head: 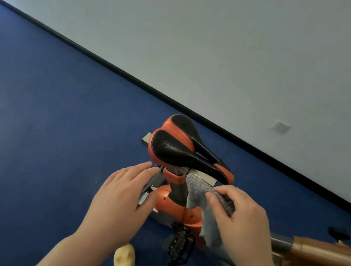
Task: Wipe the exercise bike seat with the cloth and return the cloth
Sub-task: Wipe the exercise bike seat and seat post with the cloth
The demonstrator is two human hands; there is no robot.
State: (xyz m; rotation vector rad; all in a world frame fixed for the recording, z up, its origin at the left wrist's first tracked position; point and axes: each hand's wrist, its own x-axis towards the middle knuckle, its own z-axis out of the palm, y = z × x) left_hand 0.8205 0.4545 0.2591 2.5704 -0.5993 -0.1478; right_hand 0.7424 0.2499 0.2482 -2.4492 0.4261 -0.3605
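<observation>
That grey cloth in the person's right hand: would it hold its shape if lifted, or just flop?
Probably flop: the grey cloth already sags in folds below the right hand pinching it. Its fuzzy pile suggests it is light and grips rather than slides. It should drape over the seat.

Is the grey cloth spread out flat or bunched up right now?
Bunched. The grey cloth hangs in folds, pinched by the right hand, below the seat.
</observation>
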